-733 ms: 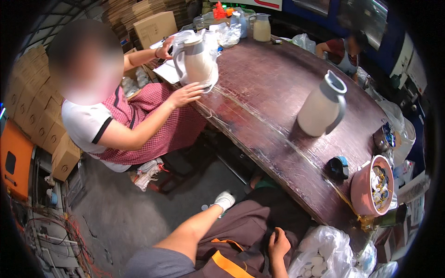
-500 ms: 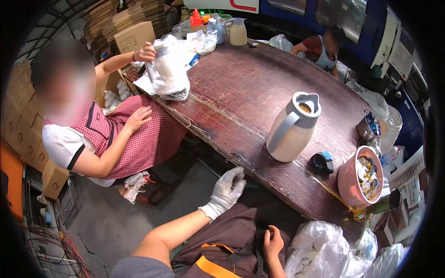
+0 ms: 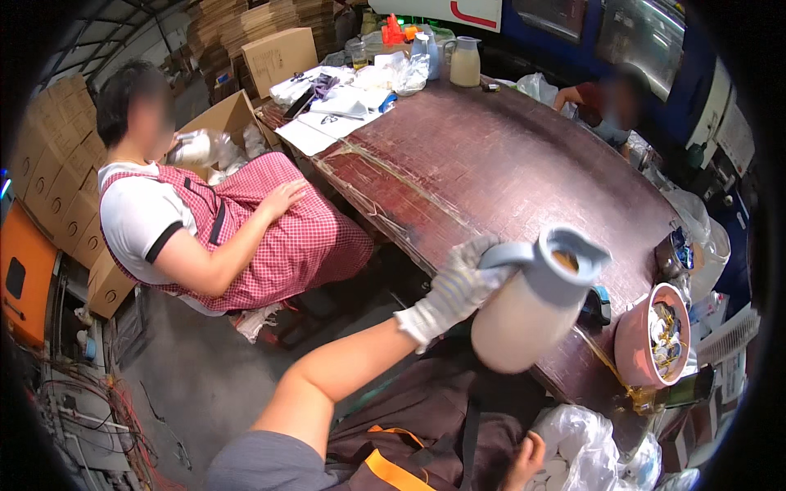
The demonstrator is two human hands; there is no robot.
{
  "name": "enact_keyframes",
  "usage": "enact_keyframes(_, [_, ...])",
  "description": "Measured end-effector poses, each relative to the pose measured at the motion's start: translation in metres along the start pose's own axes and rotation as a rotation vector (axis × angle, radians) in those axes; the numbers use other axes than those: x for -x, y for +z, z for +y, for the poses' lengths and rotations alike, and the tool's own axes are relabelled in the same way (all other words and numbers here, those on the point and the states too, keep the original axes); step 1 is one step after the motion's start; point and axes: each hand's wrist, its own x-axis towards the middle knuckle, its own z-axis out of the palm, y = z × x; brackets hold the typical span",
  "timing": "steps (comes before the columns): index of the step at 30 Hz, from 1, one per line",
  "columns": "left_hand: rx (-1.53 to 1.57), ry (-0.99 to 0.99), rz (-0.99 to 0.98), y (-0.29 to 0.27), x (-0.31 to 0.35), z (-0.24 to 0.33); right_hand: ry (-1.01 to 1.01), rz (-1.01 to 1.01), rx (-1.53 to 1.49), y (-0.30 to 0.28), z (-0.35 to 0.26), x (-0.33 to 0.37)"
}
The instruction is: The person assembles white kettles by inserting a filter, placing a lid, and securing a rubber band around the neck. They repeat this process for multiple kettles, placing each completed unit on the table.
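My left hand (image 3: 458, 282), in a whitish knit glove, is closed around the handle of a cream thermos jug (image 3: 528, 323) with a grey-blue collar and spout. Tilted slightly, the jug hangs at the table's near edge, its mouth open on a brownish inside. Low in the picture, my bare right hand (image 3: 524, 465) rests by my lap beside a clear plastic bag (image 3: 577, 438) of white round pieces. Its fingers are loosely bent and partly cut off; nothing shows in them.
Behind the jug on the dark red table (image 3: 491, 155) lies a black-and-blue object (image 3: 597, 304). A pink bucket (image 3: 634, 348) of small parts stands right. Left, a seated person in a checked apron (image 3: 270, 237) holds a wrapped item over a carton (image 3: 233, 114). Another person (image 3: 610, 106) is across the table.
My left hand has taken the jug by its handle and brought it off the table toward me. The seated person has moved the wrapped item from the table to the carton.
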Motion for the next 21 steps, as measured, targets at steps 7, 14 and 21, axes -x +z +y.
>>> enact_keyframes(7, [-0.075,-0.422,-0.210,0.002,0.074,-0.014,0.232,0.274,0.027,-0.096,0.029,0.012])
enact_keyframes(14, [-0.449,-0.712,-0.455,0.015,0.092,-0.035,0.441,0.093,-0.297,-0.084,0.025,0.007])
enact_keyframes(21, [-0.493,-0.738,-0.443,0.021,0.091,-0.027,0.495,0.098,-0.363,-0.091,0.019,0.026])
